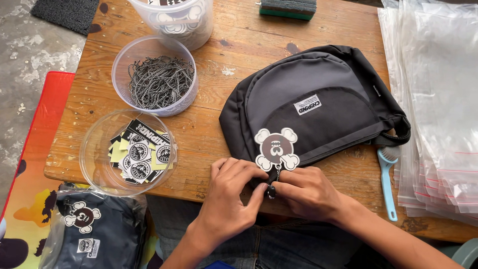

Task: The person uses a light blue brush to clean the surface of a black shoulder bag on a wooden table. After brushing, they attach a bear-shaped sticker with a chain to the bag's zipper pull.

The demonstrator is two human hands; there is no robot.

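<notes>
Hands at the black bag's (308, 107) near edge.
Left hand (230, 192) and right hand (304, 192) pinch the zipper pull (271, 189) beneath the bag's skull-shaped tag (276, 148).

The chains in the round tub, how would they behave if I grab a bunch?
The chains would likely come up limp and tangled, since they lie in a knotted heap. They look metal, so probably heavy for their size. The tub might drag along.
</notes>
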